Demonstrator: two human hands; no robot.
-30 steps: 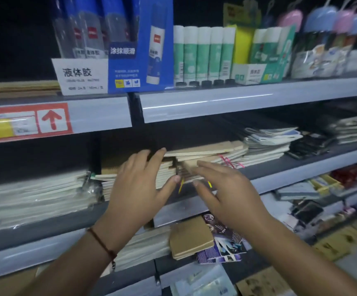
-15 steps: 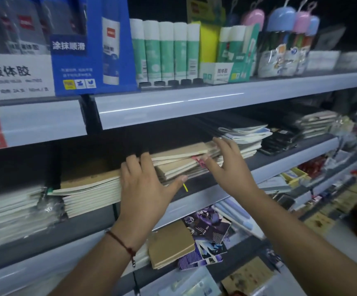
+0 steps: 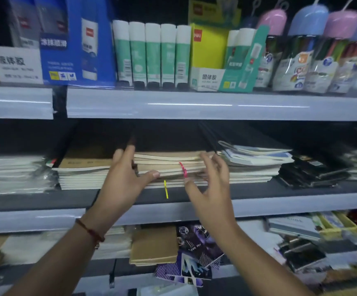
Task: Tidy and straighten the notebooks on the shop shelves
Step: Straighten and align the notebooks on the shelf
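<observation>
left hand [image 3: 123,180] pinches kraft notebook stack [image 3: 171,165] | right hand [image 3: 210,184] spread beside it

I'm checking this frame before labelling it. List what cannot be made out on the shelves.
- Head view: the left hand covers the left end of the kraft notebook stack, so its alignment there is hidden.
- The right hand is motion-blurred; whether its fingers touch the stack is unclear.
- The white price sign has blurred small print.
- The plastic-wrapped notebooks are cut off by the left edge.
</observation>
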